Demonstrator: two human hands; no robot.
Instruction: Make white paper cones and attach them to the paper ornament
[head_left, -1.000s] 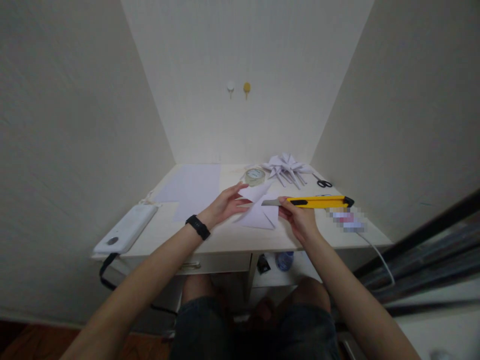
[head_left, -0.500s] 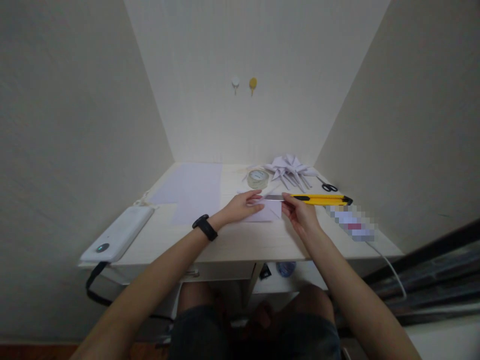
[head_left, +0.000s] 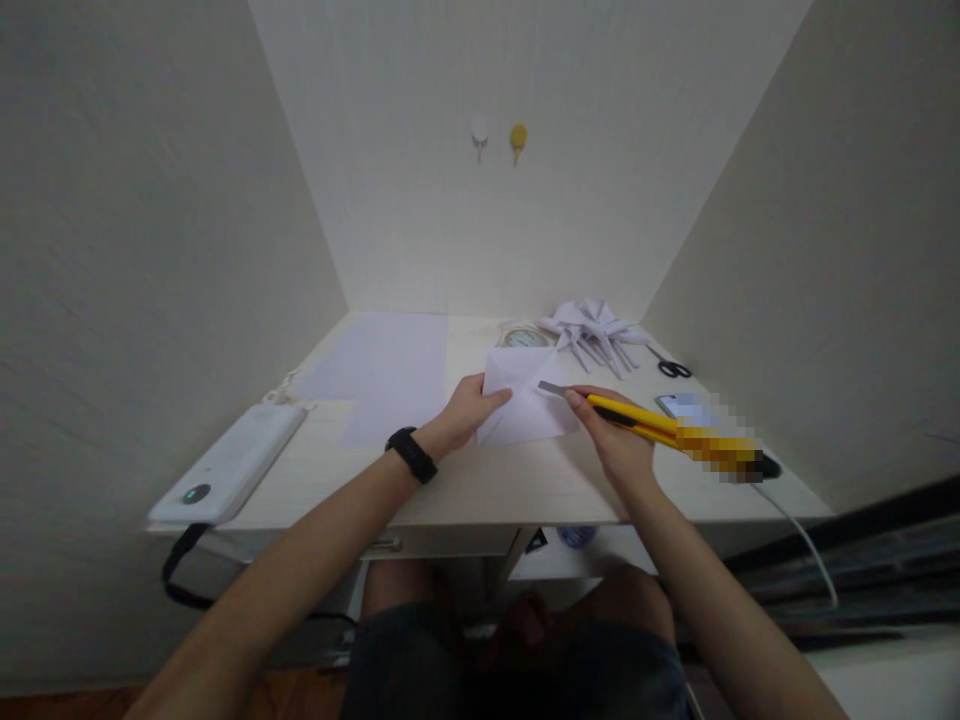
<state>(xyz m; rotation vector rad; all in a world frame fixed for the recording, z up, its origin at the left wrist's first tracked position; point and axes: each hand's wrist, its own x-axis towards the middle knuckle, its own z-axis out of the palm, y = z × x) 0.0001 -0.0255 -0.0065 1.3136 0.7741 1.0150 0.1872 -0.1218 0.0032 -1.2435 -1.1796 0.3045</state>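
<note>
Left hand (head_left: 469, 408) at frame centre pinching our folded white paper (head_left: 525, 400) by its left edge, our right hand (head_left: 619, 440) gripping the yellow utility knife (head_left: 645, 420), blade tip touching the paper, tape roll (head_left: 525, 337) just behind.

Both forearms stretch forward, converging. The left hand (head_left: 469, 408), a black band on its wrist, pinches with thumb and fingers; the right hand (head_left: 616, 438) has its grip closed, index finger extended forward.

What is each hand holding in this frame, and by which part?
The left hand grips the folded white paper at its left edge. The right hand holds the yellow utility knife near its front end, just behind the extended blade.
</note>
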